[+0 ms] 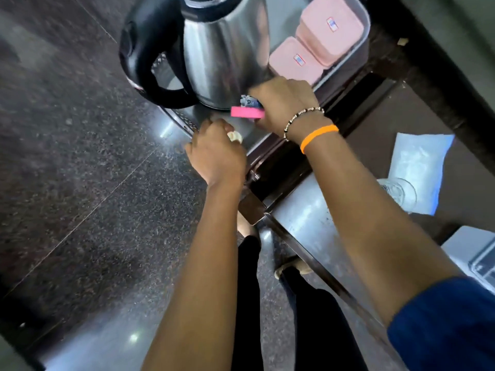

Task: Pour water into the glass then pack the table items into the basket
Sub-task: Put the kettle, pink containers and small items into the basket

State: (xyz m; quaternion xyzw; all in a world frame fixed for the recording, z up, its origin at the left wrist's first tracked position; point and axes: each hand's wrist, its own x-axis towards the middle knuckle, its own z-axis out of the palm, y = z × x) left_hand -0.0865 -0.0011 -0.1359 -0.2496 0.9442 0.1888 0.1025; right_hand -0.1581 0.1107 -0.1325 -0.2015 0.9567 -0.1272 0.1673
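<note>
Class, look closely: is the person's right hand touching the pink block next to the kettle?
Touching. The head view shows the right hand with its fingers wrapped round one end of the pink block, beside the kettle.

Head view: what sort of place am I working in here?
Probably a home or small office pantry corner. A steel electric kettle stands in a grey basket with pink lidded boxes, a glass sits on a dark wooden table, over a polished granite floor.
</note>
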